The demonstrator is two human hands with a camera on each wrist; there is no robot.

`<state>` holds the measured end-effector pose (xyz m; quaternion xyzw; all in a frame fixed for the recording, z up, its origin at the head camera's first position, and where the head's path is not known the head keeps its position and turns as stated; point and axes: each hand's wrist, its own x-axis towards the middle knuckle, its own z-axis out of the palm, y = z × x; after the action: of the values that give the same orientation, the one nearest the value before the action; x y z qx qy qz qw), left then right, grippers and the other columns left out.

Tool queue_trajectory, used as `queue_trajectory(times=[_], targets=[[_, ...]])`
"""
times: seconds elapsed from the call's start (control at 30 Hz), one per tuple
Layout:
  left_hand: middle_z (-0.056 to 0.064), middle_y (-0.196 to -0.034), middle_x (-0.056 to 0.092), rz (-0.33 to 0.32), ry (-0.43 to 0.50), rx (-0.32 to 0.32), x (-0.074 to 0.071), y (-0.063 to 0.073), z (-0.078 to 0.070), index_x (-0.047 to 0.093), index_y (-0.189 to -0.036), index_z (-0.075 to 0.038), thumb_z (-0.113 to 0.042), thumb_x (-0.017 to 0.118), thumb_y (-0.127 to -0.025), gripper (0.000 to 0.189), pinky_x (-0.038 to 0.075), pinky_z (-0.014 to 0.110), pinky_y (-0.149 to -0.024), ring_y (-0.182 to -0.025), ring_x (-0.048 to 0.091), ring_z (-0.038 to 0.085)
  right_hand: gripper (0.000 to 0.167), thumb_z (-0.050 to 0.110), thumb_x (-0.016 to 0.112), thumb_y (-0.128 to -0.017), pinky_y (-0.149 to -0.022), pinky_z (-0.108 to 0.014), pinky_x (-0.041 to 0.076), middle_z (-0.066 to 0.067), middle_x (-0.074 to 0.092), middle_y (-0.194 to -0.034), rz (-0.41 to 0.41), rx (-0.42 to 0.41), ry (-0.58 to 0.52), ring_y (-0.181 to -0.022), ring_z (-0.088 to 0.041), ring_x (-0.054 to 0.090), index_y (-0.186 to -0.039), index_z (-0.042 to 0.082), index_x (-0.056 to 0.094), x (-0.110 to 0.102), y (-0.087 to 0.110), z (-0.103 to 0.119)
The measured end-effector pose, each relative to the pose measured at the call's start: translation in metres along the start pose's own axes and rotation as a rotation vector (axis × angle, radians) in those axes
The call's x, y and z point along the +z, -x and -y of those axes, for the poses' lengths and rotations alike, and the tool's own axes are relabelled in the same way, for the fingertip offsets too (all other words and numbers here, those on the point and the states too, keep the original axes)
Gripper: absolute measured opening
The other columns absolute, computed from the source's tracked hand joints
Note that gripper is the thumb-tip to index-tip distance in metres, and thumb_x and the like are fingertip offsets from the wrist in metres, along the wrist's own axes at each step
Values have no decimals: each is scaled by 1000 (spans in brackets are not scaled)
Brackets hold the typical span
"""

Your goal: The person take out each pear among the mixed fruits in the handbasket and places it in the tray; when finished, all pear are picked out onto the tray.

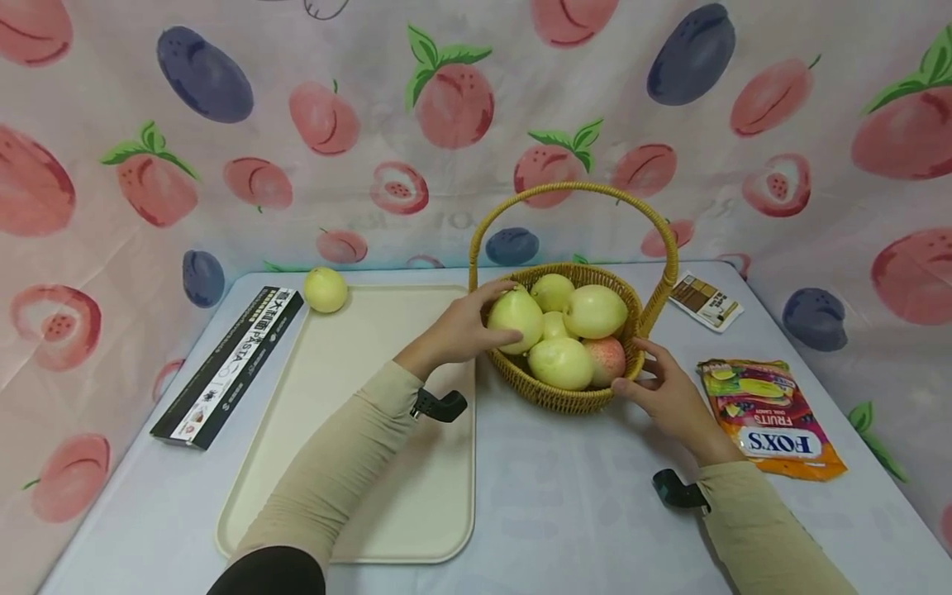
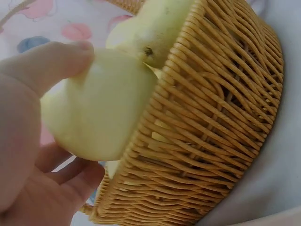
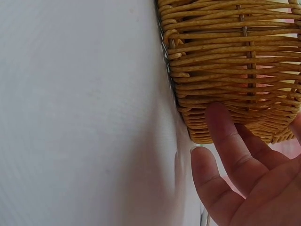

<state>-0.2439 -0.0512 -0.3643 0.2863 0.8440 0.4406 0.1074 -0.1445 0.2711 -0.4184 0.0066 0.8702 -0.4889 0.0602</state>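
A beige tray (image 1: 416,504) lies nearest, lengthwise on the white-covered table (image 1: 580,512). To the right is an orange-and-red candy bag (image 1: 769,413). Beside it, the right hand (image 1: 673,402) rests loosely spread fingers against the outside of a wicker basket (image 1: 568,402); how firmly they press is hard to tell. The left hand (image 1: 463,329) grasps a pale green fruit (image 1: 516,321) between thumb and fingers, at the basket's left rim. More pale fruits (image 1: 595,311) and one reddish fruit (image 1: 608,360) fill the basket. A black pasta box (image 1: 230,364) slants along the tray's left side. Farther back are a small brown-and-white packet (image 1: 706,302), right of the basket, and a single yellow-green fruit (image 1: 325,289) at the tray's far left corner. A fruit-print cloth (image 1: 446,223) hangs behind.
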Motion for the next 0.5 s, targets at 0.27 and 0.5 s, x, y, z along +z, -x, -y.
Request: queue_trajectory(times=[0.27,0.5], targets=[[10,-149,46,-3,-9,22,-7,8,-7,35,-157,-18,-36,75,-91,80,47,42,-99,-128,50,24,89,43,68,-95,-88,-44,50,-34,33,-151,0,8,2,-117,-41,54,-160,10,17,0,0,1],[8,-152,43,-16,-42,30,-10,16,-8,36,-157,-20,-35,75,-90,78,47,42,-99,-128,50,26,88,42,68,-96,-87,-41,50,-34,33,-151,1,3,2,-116,-40,55,-160,9,17,1,-1,1]])
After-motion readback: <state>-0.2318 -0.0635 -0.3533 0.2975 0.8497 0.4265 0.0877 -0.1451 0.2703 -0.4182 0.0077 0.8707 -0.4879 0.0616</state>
